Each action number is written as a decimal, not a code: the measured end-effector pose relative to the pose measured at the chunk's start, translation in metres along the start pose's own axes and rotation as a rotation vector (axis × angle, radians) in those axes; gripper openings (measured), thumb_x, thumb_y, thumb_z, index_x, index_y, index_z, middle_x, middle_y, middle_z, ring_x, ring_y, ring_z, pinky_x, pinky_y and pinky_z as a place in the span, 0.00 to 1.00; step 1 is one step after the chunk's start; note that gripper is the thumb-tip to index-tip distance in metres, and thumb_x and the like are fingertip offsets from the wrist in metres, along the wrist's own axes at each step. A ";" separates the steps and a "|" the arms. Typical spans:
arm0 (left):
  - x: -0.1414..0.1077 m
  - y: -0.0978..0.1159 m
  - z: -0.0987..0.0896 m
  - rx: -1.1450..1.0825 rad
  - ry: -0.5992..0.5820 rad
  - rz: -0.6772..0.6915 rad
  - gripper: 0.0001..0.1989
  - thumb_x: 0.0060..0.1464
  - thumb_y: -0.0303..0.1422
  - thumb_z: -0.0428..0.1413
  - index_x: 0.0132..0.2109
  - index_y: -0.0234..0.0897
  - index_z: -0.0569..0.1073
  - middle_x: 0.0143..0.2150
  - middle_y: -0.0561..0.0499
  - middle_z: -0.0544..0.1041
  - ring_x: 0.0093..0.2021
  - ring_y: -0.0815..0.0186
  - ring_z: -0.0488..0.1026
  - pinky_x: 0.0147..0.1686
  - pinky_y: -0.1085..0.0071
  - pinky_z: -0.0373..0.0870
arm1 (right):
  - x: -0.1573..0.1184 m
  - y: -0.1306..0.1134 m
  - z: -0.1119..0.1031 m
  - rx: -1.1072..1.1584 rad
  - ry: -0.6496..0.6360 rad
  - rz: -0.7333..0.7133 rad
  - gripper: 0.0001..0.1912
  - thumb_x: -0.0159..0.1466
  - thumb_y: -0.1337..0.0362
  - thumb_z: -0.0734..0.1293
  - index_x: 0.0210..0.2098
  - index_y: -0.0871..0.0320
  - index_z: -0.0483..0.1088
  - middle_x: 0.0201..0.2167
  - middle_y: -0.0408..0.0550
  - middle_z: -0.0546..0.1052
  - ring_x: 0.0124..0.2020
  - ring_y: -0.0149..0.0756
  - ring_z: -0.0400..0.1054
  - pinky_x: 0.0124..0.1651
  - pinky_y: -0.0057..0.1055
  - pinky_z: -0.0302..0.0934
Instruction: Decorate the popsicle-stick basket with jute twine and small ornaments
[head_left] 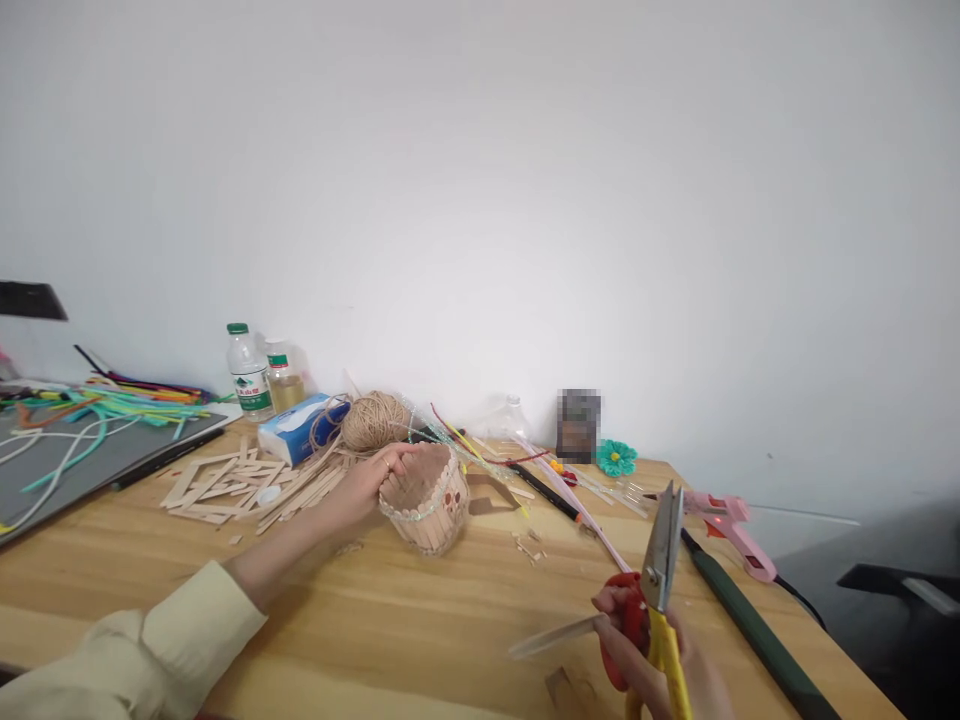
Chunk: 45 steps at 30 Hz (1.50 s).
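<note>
A small basket-like cup (427, 520) made of wooden craft sticks, with a pale trim at its rim, tilts at the table's middle. My left hand (375, 480) is closed on its far left rim, and some of its fingers are hidden behind it. At the lower right my right hand (637, 670) holds scissors (660, 560) with one red and one yellow handle, blades pointing up and nearly together. Its fingertips also pinch a thin pale stick (551, 638), blurred by motion.
Behind lie a twine ball (375, 420), a tissue pack (296, 430), craft sticks (225, 480) and two bottles. A pink glue gun (731, 525) and dark green bar (750, 620) lie right. Pipe cleaners (97, 420) cover a grey board at left. A teal flower (616, 457) stands near the wall.
</note>
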<state>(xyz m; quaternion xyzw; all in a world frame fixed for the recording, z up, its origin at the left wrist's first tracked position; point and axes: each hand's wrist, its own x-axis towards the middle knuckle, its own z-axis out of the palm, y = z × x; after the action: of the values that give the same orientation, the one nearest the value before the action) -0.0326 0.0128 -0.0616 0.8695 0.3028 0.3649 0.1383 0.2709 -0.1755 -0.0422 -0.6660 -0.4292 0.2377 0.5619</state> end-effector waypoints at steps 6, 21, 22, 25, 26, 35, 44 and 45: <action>0.019 0.000 -0.007 0.047 -0.140 0.017 0.17 0.53 0.22 0.45 0.49 0.37 0.69 0.61 0.45 0.66 0.56 0.60 0.67 0.54 0.62 0.64 | 0.007 0.011 -0.005 0.131 -0.173 0.109 0.17 0.46 0.57 0.72 0.33 0.56 0.68 0.20 0.39 0.70 0.17 0.30 0.61 0.20 0.26 0.56; 0.012 0.046 0.004 0.115 -0.098 -0.132 0.21 0.46 0.35 0.61 0.49 0.41 0.72 0.54 0.44 0.72 0.58 0.50 0.63 0.58 0.52 0.55 | 0.003 0.010 0.003 0.281 -0.178 0.154 0.17 0.42 0.61 0.73 0.30 0.57 0.65 0.25 0.42 0.73 0.19 0.28 0.62 0.18 0.24 0.56; 0.013 0.048 0.006 0.106 -0.136 -0.135 0.18 0.44 0.33 0.62 0.46 0.41 0.75 0.52 0.44 0.74 0.58 0.49 0.63 0.59 0.50 0.52 | 0.003 0.010 0.003 0.280 -0.177 0.155 0.17 0.42 0.61 0.72 0.30 0.57 0.65 0.25 0.42 0.73 0.19 0.29 0.62 0.18 0.24 0.56; 0.021 0.042 0.007 0.062 -0.190 -0.168 0.06 0.48 0.32 0.58 0.35 0.38 0.77 0.44 0.45 0.78 0.51 0.50 0.69 0.58 0.47 0.52 | 0.004 0.010 0.002 0.275 -0.168 0.155 0.17 0.42 0.62 0.72 0.29 0.56 0.65 0.25 0.43 0.73 0.20 0.30 0.64 0.18 0.24 0.56; 0.024 0.038 0.005 0.038 -0.200 -0.179 0.07 0.50 0.34 0.56 0.35 0.38 0.77 0.44 0.45 0.78 0.49 0.51 0.71 0.57 0.48 0.56 | 0.004 0.010 0.002 0.274 -0.165 0.155 0.16 0.42 0.62 0.72 0.29 0.56 0.65 0.25 0.42 0.73 0.21 0.31 0.64 0.18 0.24 0.56; 0.035 0.014 -0.020 -0.180 -0.298 -0.191 0.19 0.52 0.43 0.56 0.48 0.37 0.73 0.50 0.44 0.75 0.52 0.53 0.71 0.52 0.56 0.66 | 0.001 0.011 0.007 0.303 -0.115 0.164 0.15 0.42 0.61 0.71 0.28 0.55 0.65 0.24 0.41 0.72 0.21 0.31 0.65 0.17 0.23 0.54; 0.030 -0.003 -0.023 -0.124 -0.320 -0.134 0.19 0.54 0.44 0.55 0.48 0.39 0.72 0.55 0.43 0.69 0.57 0.54 0.64 0.56 0.56 0.61 | 0.004 0.014 0.005 0.284 -0.166 0.173 0.17 0.41 0.62 0.73 0.29 0.56 0.65 0.24 0.42 0.72 0.20 0.30 0.62 0.18 0.23 0.54; 0.030 -0.004 -0.023 -0.114 -0.321 -0.124 0.19 0.55 0.44 0.55 0.49 0.38 0.71 0.56 0.43 0.69 0.58 0.54 0.64 0.56 0.56 0.61 | 0.005 0.015 0.004 0.267 -0.170 0.169 0.17 0.42 0.62 0.73 0.29 0.56 0.65 0.25 0.42 0.73 0.20 0.30 0.63 0.18 0.24 0.55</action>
<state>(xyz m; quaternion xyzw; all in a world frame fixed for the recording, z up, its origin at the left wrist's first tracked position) -0.0345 0.0356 -0.0307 0.8869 0.3089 0.2288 0.2561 0.2741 -0.1692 -0.0565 -0.5968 -0.3823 0.3942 0.5850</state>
